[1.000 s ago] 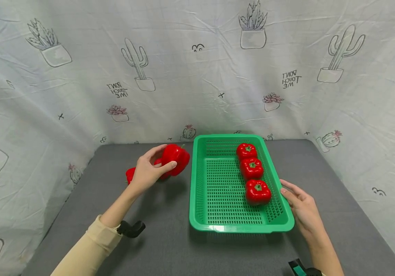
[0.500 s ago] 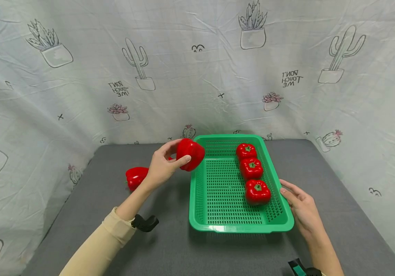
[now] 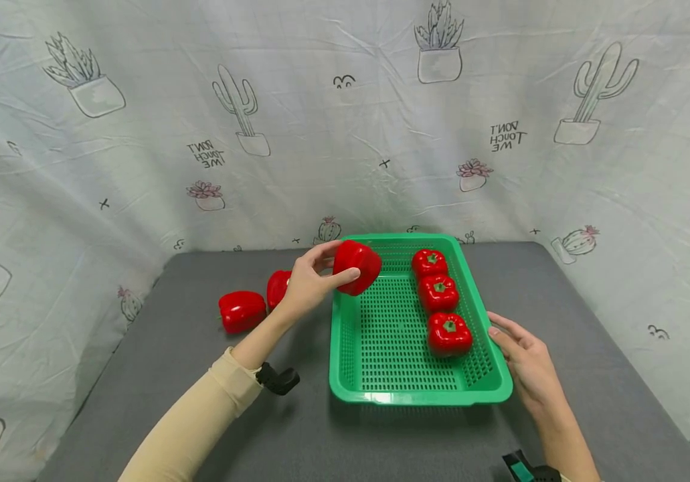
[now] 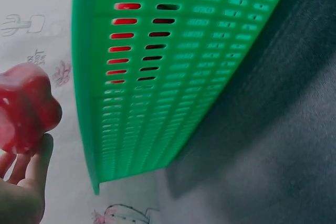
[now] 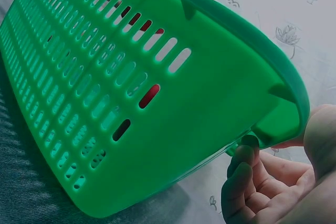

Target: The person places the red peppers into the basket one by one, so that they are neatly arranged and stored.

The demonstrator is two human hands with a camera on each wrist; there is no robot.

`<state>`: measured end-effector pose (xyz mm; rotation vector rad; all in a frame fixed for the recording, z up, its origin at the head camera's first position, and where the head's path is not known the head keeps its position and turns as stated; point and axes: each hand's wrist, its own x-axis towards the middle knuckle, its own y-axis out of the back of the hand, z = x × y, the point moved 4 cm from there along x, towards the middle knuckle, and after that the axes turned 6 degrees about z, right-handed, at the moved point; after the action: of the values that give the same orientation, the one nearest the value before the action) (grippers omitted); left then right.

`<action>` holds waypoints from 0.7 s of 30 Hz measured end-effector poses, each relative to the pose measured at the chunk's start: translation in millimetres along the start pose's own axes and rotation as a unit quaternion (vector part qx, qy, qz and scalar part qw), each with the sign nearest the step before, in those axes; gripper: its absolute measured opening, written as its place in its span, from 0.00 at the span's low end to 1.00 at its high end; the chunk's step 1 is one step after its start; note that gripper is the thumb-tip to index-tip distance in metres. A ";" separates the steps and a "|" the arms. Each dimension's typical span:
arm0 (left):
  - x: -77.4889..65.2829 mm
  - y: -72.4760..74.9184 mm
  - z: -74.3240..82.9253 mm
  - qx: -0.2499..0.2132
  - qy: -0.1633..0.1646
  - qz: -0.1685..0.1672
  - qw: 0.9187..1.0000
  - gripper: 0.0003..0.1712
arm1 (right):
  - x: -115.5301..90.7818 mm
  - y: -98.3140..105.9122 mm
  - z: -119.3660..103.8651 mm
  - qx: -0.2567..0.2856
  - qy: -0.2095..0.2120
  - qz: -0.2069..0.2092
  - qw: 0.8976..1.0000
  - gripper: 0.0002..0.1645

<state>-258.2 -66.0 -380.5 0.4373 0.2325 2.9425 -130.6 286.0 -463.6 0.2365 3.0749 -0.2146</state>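
Observation:
My left hand grips a red bell pepper between thumb and fingers, above the left rim of the green basket. In the left wrist view the bell pepper is held in the fingertips, beside the basket's outer wall. My right hand holds the basket's right rim; the right wrist view shows the thumb at the rim and the fingers curled near its edge. Three red bell peppers stand in a row along the right side inside the basket, the nearest pepper with its green stem up.
Two more red bell peppers lie on the grey table left of the basket: one pepper on its side, another pepper partly hidden behind my left hand. A white cloth with cactus drawings hangs behind and at both sides.
My left hand has carried its bell pepper rightward from over the table to above the basket's left side, uncovering the peppers on the table. The right hand and basket have stayed put.

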 end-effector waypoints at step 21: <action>7.8 -22.0 -16.6 -0.009 -0.027 -0.018 0.999 0.31 | 0.8 0.5 2.4 0.001 -0.007 0.001 1.000 0.33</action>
<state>-267.6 -45.3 -397.9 0.5043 0.2062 2.8908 -131.3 286.3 -466.1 0.2380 3.0605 -0.2173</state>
